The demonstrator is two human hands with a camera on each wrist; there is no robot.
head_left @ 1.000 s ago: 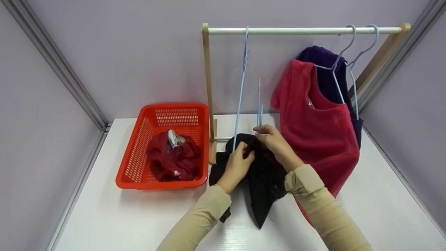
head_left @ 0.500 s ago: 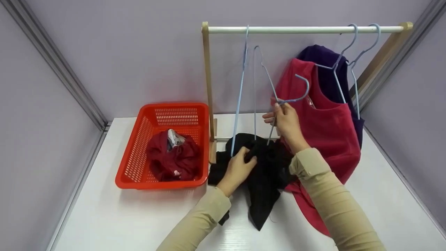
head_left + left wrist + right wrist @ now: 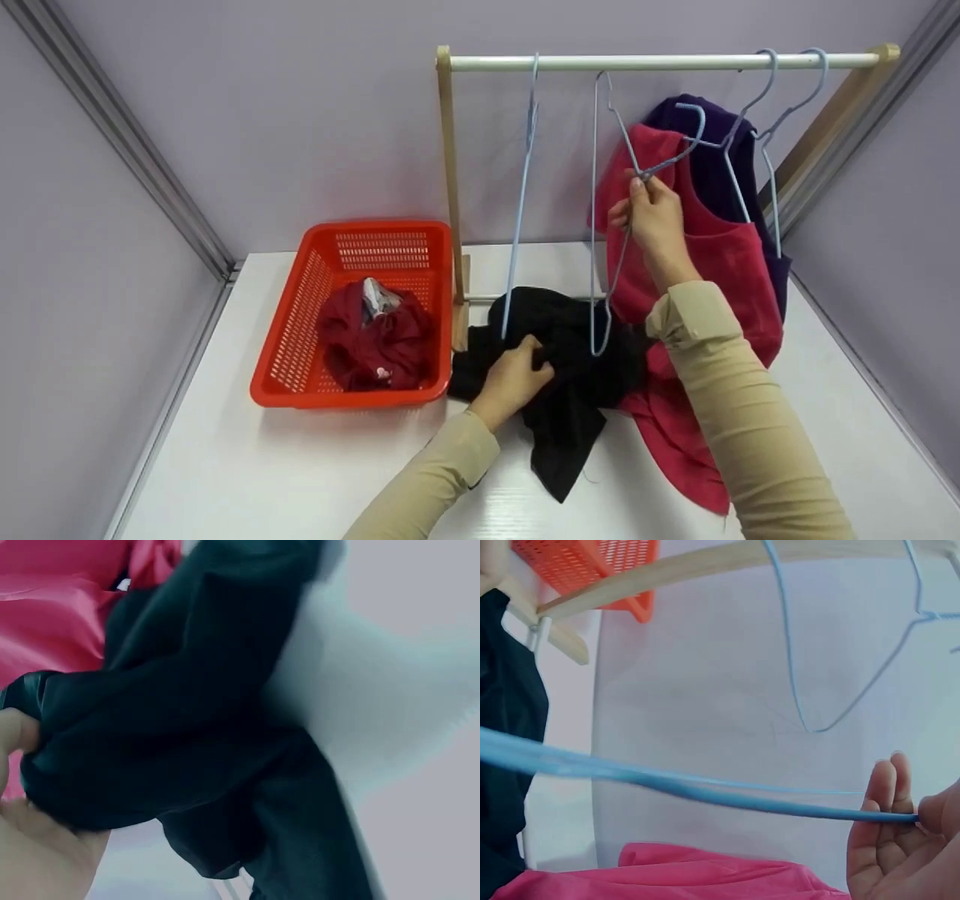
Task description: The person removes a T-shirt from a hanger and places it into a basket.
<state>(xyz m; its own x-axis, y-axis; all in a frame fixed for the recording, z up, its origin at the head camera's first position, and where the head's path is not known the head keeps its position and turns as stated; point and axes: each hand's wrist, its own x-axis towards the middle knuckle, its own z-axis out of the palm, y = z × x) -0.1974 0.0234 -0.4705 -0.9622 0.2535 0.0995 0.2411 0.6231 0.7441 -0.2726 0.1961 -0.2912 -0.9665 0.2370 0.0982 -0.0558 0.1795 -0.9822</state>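
Observation:
In the head view my right hand (image 3: 654, 225) pinches a light blue wire hanger (image 3: 666, 163) just below its hook. Its lower end hangs in front of a black garment (image 3: 566, 427), which lies crumpled on the table. My left hand (image 3: 516, 381) grips the garment's left part. Close up in the left wrist view, thumb and fingers hold a fold of the black cloth (image 3: 172, 742). The right wrist view shows the hanger wire (image 3: 742, 800) between the thumb and fingers of my right hand (image 3: 907, 840).
One bare blue hanger (image 3: 518, 225) hangs from the white rail (image 3: 660, 64). A pink top (image 3: 720, 277) and a dark purple garment (image 3: 701, 112) hang at its right end. At left, an orange-red basket (image 3: 352, 400) holds a dark red garment (image 3: 375, 349).
My right hand has risen and moved right with the hanger, which has come up out of the black garment's folds. The left hand stays on the cloth, slightly lower.

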